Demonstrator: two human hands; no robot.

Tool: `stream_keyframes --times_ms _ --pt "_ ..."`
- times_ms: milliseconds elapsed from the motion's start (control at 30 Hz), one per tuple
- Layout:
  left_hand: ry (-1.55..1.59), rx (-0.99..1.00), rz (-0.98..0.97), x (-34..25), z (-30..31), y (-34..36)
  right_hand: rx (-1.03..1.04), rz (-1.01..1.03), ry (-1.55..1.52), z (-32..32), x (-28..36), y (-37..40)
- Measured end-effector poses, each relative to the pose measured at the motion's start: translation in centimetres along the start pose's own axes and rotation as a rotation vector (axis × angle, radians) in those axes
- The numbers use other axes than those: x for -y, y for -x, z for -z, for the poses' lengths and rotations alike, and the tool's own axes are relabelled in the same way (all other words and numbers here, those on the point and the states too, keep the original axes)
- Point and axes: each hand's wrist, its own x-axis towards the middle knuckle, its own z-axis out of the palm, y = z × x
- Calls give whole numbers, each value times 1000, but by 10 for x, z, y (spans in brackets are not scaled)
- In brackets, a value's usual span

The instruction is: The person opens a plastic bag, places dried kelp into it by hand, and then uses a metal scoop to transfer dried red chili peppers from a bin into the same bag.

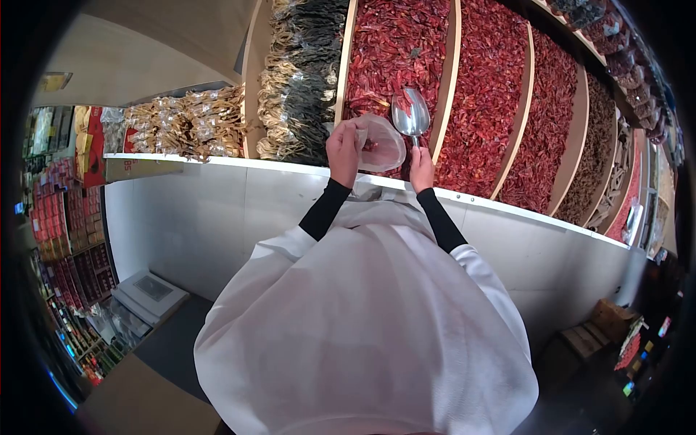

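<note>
My left hand (344,154) is closed on the rim of a clear plastic bag (388,151), whose mouth gapes toward the right. A few red bits show inside the bag. In my right hand (422,170) is the handle of a metal scoop (415,125), its bowl pointing away from me. Some dried red chilies (406,101) lie in the scoop's bowl. Bag and scoop are side by side over a bin of dried red chilies (391,43), close to its front edge.
Wooden dividers (447,80) separate the bins. More dried chilies (482,80) lie to the right, bundled dried goods (301,80) to the left. A white ledge (290,167) runs along the front. A white device resembling a scale (152,293) sits lower left; boxes (609,322) stand lower right.
</note>
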Motion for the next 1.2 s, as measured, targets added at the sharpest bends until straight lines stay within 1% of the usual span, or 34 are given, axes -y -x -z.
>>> stream_keyframes --times_ms 33,100,167,233,300,433,600,633,667,767,833,900,933,1033,1100,1167,1200 --pt "-5 6 1 -1 1 0 -43 4 22 -1 7 3" --pt "-29 39 6 -2 1 1 -54 -50 48 -2 19 5" --pt "-53 57 15 -1 0 2 -114 -33 26 -6 27 -3" --pt "-77 68 22 0 1 3 -109 -51 21 -12 27 -15" --pt "-6 79 63 3 0 2 -126 41 -4 -21 24 -26" --pt "-44 86 49 0 1 0 -74 19 -84 -19 39 -31" --pt "-59 69 27 0 3 -3 -62 24 -196 -19 17 -16" --pt "-55 60 41 -1 2 -3 -67 32 -212 -16 14 -11" --pt "-52 58 40 -1 2 -3 -26 -12 -220 -11 11 -7" --pt "-58 49 55 -2 3 -5 -26 17 -212 -3 5 3" --pt "-20 48 73 -6 5 -7 -2 -1 -241 5 2 12" --pt "-4 61 63 -6 7 -10 58 -81 -320 13 -1 17" --pt "-11 66 59 -5 8 -10 53 -60 -272 18 -1 18" --pt "-18 61 46 -2 11 -14 89 -43 -288 32 -2 20" --pt "-17 52 36 -3 11 -15 112 -65 -327 42 -6 19" --pt "26 19 97 -7 8 -14 172 -138 -459 58 2 19" --pt "26 14 95 -6 7 -14 182 -127 -479 65 3 19"
